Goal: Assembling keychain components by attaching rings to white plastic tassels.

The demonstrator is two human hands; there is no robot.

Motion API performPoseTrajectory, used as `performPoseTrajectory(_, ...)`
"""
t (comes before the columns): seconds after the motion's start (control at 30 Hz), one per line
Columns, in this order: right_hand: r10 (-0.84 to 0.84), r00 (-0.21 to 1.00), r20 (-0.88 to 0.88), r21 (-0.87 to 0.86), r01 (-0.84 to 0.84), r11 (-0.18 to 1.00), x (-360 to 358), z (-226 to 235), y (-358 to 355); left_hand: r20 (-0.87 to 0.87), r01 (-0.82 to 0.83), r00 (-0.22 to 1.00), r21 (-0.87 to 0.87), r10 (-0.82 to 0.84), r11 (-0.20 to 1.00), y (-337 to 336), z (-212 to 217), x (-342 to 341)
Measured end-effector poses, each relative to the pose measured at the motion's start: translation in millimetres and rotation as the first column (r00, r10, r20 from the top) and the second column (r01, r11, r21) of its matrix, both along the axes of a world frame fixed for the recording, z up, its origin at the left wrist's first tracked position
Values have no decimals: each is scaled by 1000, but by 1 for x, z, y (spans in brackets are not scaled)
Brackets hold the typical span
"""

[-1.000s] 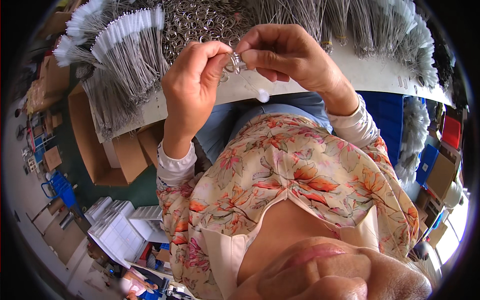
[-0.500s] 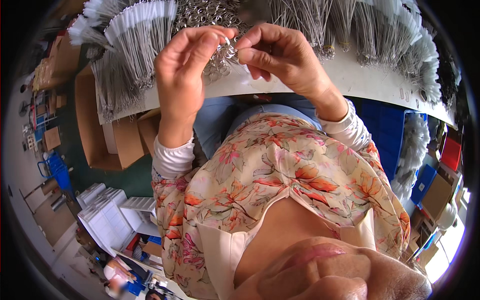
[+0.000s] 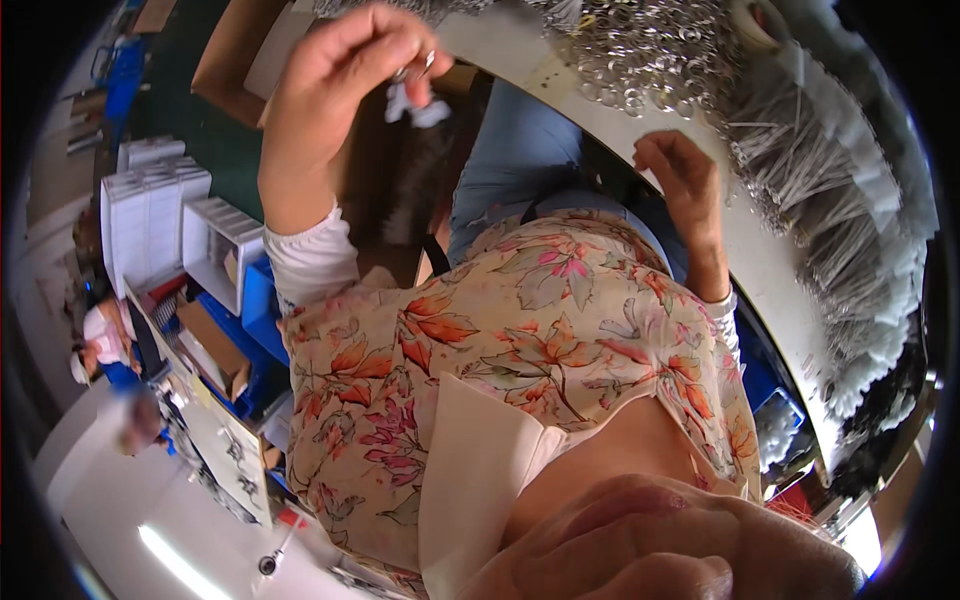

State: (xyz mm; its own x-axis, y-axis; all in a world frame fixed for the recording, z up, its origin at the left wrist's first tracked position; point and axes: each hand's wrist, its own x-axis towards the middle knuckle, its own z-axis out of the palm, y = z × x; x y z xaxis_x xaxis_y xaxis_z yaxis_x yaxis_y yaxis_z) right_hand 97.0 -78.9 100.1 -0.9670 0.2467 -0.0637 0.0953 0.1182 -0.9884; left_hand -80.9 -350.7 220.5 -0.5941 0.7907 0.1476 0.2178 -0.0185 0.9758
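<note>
My left hand point(image 3: 345, 95) is raised at the upper left, over a cardboard box. Its thumb and fingers are pinched on a small shiny metal ring point(image 3: 430, 60). A small white piece point(image 3: 415, 108) shows just under those fingertips; whether it hangs from the hand or lies lower down, I cannot tell. By the table's front edge, my right hand point(image 3: 688, 190) hovers with loosely bent fingers and a gap at the thumb, nothing seen in it. Beyond it, a heap of metal split rings point(image 3: 650, 60) lies on the white table point(image 3: 540, 75).
Bundles of thin grey wires with whitish ends point(image 3: 810, 170) line the table's right side. A roll of tape point(image 3: 760, 22) stands behind the rings. The open cardboard box point(image 3: 375, 190) sits below my left hand. White plastic crates point(image 3: 150, 225) and another person point(image 3: 108, 335) are at far left.
My hands have parted from over the ring heap: the left went left, over the box, and the right drew back to the table edge. My view has turned left.
</note>
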Motion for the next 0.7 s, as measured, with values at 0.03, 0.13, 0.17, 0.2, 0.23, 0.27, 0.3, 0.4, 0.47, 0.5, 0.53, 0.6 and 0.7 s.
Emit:
performPoseTrajectory(0.03,21,1000,7,-2,-21,1000,0,-9,-3,54,-62,996,-87,67,994,-19,-16,-2)
performPoseTrajectory(0.13,-25,979,203,49,16,999,4,-25,-18,108,-239,953,-308,284,921,-58,-139,-16)
performPoseTrajectory(0.17,-14,978,209,50,3,999,1,-23,-20,37,-304,936,-413,349,858,-72,-185,-15)
performPoseTrajectory(0.2,-9,980,196,96,-10,995,0,-22,-20,-27,-319,934,-510,355,799,-78,-218,-9)
performPoseTrajectory(0.23,-3,983,182,140,-23,990,-2,-21,-19,-94,-336,931,-600,353,726,-81,-246,-5)
performPoseTrajectory(0.27,3,979,204,172,-39,984,-2,-29,-14,-91,-338,930,-597,357,728,-86,-277,-4)
performPoseTrajectory(0.3,-2,978,208,182,-37,983,-5,-26,-13,-158,-329,941,-640,300,694,-87,-309,-8)
performPoseTrajectory(0.4,-46,948,314,137,3,991,-5,-23,-13,-292,-343,935,-597,201,725,-75,-351,-45)
performPoseTrajectory(0.47,-91,937,338,132,49,990,-4,-26,-15,-363,-351,915,-508,174,787,-60,-369,-65)
performPoseTrajectory(0.5,-99,934,342,140,54,989,-5,-25,-15,-422,-402,889,-539,176,740,-51,-375,-72)
performPoseTrajectory(0.53,-108,930,352,142,61,988,-6,-24,-16,-480,-454,860,-567,172,688,-43,-381,-80)
performPoseTrajectory(0.6,-70,935,347,111,33,993,-10,-17,-24,-532,-467,840,-606,108,644,-95,-450,-80)
performPoseTrajectory(0.7,-114,919,378,108,78,991,1,-19,-5,-457,-390,885,-620,90,681,-75,-457,-47)
